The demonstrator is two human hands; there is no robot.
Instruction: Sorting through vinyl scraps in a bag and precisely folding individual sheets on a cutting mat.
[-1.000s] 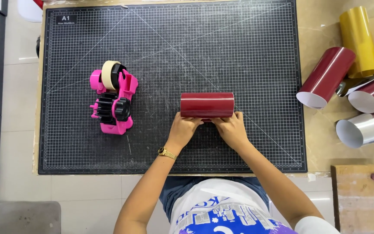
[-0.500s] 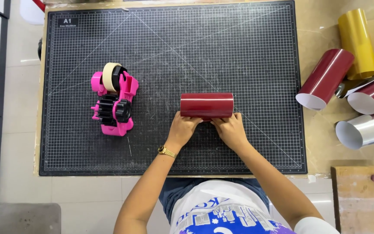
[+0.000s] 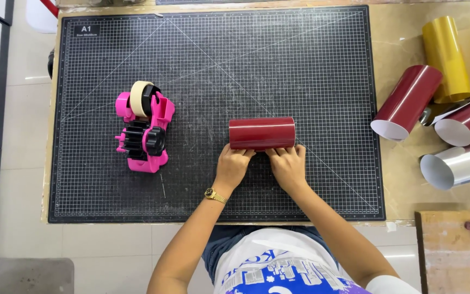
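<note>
A dark red glossy roll [image 3: 261,133] lies sideways in the middle of a black gridded cutting mat [image 3: 218,65]. My left hand [image 3: 232,166] presses its fingertips against the roll's near left edge. My right hand [image 3: 288,165] does the same at the near right edge. Both hands lie flat on the mat, fingers curled onto the roll. A gold watch [image 3: 214,195] is on my left wrist.
A pink tape dispenser [image 3: 144,128] with a cream tape roll stands on the mat's left. Off the mat to the right lie two more dark red rolls [image 3: 406,102], a yellow roll [image 3: 446,54] and a silver roll [image 3: 458,166]. A wooden block [image 3: 450,253] sits at lower right.
</note>
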